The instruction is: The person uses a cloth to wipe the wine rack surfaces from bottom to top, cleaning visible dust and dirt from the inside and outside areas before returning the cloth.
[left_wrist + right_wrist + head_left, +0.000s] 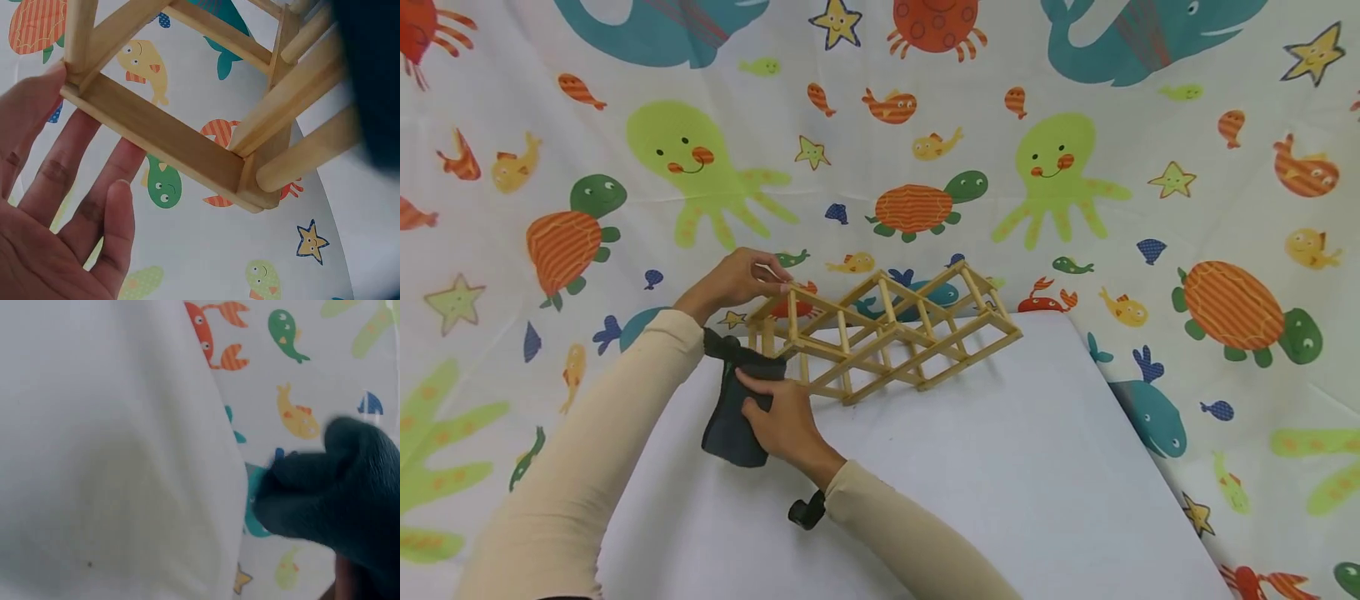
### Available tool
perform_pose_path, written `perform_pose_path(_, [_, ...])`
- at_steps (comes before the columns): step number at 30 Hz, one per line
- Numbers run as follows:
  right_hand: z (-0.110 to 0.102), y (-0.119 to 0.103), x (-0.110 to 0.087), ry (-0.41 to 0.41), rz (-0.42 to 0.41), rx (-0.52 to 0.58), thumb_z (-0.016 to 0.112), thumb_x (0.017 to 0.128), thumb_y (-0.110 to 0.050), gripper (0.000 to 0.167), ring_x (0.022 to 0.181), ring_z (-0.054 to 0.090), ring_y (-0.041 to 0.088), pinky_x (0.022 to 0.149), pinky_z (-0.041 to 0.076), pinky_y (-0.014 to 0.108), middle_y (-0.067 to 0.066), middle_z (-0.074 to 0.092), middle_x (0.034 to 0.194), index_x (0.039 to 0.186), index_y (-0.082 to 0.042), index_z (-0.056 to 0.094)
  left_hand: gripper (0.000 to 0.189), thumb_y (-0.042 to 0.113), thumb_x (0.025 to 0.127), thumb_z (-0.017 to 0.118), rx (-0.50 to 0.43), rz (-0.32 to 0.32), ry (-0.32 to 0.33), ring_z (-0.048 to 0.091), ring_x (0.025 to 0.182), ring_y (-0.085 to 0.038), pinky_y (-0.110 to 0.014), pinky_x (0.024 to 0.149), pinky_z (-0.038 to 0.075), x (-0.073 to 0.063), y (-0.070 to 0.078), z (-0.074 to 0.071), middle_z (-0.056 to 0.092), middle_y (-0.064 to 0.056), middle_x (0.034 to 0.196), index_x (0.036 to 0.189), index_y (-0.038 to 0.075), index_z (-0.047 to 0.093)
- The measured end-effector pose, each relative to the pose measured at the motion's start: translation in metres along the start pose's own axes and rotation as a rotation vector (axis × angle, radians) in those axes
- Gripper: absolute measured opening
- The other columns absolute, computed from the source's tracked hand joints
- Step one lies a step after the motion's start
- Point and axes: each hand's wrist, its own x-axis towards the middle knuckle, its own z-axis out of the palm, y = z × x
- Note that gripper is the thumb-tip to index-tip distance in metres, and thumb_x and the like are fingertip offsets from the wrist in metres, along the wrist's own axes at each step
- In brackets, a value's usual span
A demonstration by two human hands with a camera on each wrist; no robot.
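Currently, the rack (889, 331) is pinched at its left end by the left hand (737, 279), its long axis directed rightward near the surface's (1000, 467) back edge, while the cloth (730, 429) is held beside that end by the right hand (790, 421).

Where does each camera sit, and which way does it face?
Head: on the person's head, facing forward and down at the wooden rack, dark cloth, white table and patterned backdrop; left hand, right hand and sleeves show.
Left wrist: on that wrist, facing the rack's end; left hand's fingers show.
Right wrist: on that wrist, facing the table, backdrop and cloth; what looks like a blurred sliver of skin shows.
Shared: head and left wrist both show the rack and left hand.
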Motion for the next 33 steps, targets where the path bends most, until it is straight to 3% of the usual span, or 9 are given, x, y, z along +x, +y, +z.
perform_pose_path(2, [0.002,0.002,-0.005,-0.083,0.054,-0.009,0.065,0.101,-0.012,0.048,0.038,0.028,0.002,0.040,0.031,0.016,0.003,0.079,0.094,0.140,-0.040,0.067,0.017,0.013,0.099,0.077,-0.010,-0.003,0.003,0.072,0.119,-0.042,-0.065,0.109,0.050,-0.001,0.000,0.002,0.074,-0.024,0.128,0.109,0.000,0.075])
perform_pose_path(3, [0.001,0.003,-0.008,-0.117,0.058,-0.028,0.065,0.100,-0.012,0.048,0.038,0.027,0.001,0.040,0.031,0.016,0.006,0.079,0.090,0.139,-0.041,0.068,0.017,0.014,0.099,0.077,-0.011,-0.001,0.002,0.072,0.119,-0.042,-0.066,0.108,0.050,-0.001,0.000,0.003,0.075,-0.024,0.128,0.109,0.000,0.075])
perform_pose_path(5, [-0.003,0.003,-0.014,-0.145,0.023,-0.063,0.066,0.099,-0.011,0.048,0.040,0.029,0.000,0.042,0.031,0.014,-0.001,0.079,0.102,0.137,-0.040,0.069,0.018,0.015,0.099,0.077,-0.010,-0.002,0.003,0.073,0.119,-0.042,-0.066,0.109,0.050,-0.002,0.001,0.005,0.075,-0.023,0.128,0.109,0.000,0.075])
perform_pose_path(10, [-0.020,0.000,-0.020,-0.074,-0.188,-0.102,0.065,0.097,-0.008,0.049,0.050,0.037,0.000,0.046,0.034,0.014,-0.004,0.066,0.069,0.138,-0.035,0.070,0.019,0.016,0.100,0.076,0.001,-0.023,0.035,0.071,0.121,-0.042,-0.063,0.111,0.050,-0.007,0.005,0.005,0.075,-0.022,0.128,0.112,0.002,0.076])
perform_pose_path(14, [-0.029,0.003,-0.018,-0.048,-0.161,-0.137,0.064,0.097,-0.009,0.048,0.050,0.034,0.001,0.046,0.030,0.013,-0.008,0.049,0.056,0.138,-0.034,0.070,0.019,0.018,0.101,0.076,0.014,-0.044,0.050,0.070,0.122,-0.042,-0.064,0.110,0.050,-0.010,0.007,0.006,0.076,-0.021,0.128,0.113,0.003,0.076])
perform_pose_path(18, [-0.036,0.009,-0.023,-0.195,-0.062,-0.214,0.066,0.095,-0.010,0.049,0.048,0.028,0.003,0.044,0.028,0.014,-0.005,0.049,0.056,0.133,-0.040,0.073,0.021,0.020,0.101,0.075,0.027,-0.041,0.039,0.069,0.125,-0.043,-0.064,0.112,0.048,-0.014,0.011,0.010,0.075,-0.022,0.130,0.113,0.003,0.076])
perform_pose_path(22, [-0.054,0.007,-0.030,-0.313,-0.136,-0.216,0.068,0.095,-0.012,0.048,0.057,0.037,0.002,0.049,0.037,0.015,-0.003,0.058,0.072,0.132,-0.042,0.073,0.029,0.026,0.102,0.075,0.071,-0.034,0.048,0.067,0.129,-0.044,-0.067,0.114,0.046,-0.023,0.013,0.010,0.074,-0.022,0.132,0.122,0.005,0.076])
perform_pose_path(28, [-0.101,-0.008,-0.028,-0.317,-0.239,-0.086,0.071,0.099,-0.018,0.041,0.071,0.050,0.004,0.061,0.050,0.017,0.000,0.067,0.088,0.136,-0.035,0.073,0.049,0.036,0.103,0.072,0.067,-0.064,0.121,0.063,0.134,-0.043,-0.070,0.111,0.047,-0.056,0.009,0.015,0.068,-0.022,0.142,0.144,0.011,0.066])
perform_pose_path(33, [-0.142,-0.021,-0.014,-0.254,-0.199,0.044,0.078,0.097,-0.019,0.043,0.090,0.064,0.010,0.072,0.061,0.026,0.006,0.072,0.120,0.139,-0.029,0.072,0.047,0.039,0.104,0.070,-0.008,-0.091,0.291,0.065,0.130,-0.039,-0.063,0.105,0.053,-0.099,0.002,0.035,0.070,-0.018,0.141,0.143,0.013,0.066])
